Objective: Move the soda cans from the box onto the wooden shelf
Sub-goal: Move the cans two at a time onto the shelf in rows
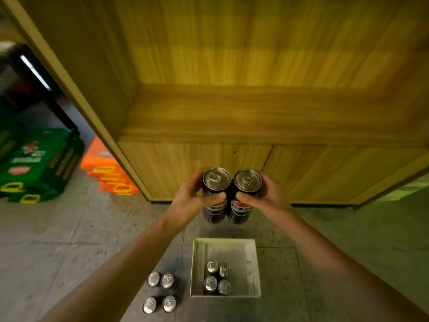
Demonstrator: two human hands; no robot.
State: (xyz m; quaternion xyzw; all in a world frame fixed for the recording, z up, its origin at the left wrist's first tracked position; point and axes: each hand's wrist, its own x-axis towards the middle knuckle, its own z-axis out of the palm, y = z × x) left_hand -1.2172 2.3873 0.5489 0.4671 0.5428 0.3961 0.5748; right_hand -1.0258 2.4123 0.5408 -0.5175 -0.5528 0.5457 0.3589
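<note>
Grey concrete floor [58,228], bare wooden shelf [255,117] at frame centre, nothing on it yet. Left hand [195,201] and right hand [262,198] each clasp one dark aluminium soda can [217,194], [246,196], touching, below shelf. Four remain in white cardboard box [254,270] at lower centre; four floor cans [160,291] just left of it.

Grey floor [58,228] bears white box [254,270]; four cans [160,291] beside it; crates [41,163].
</note>
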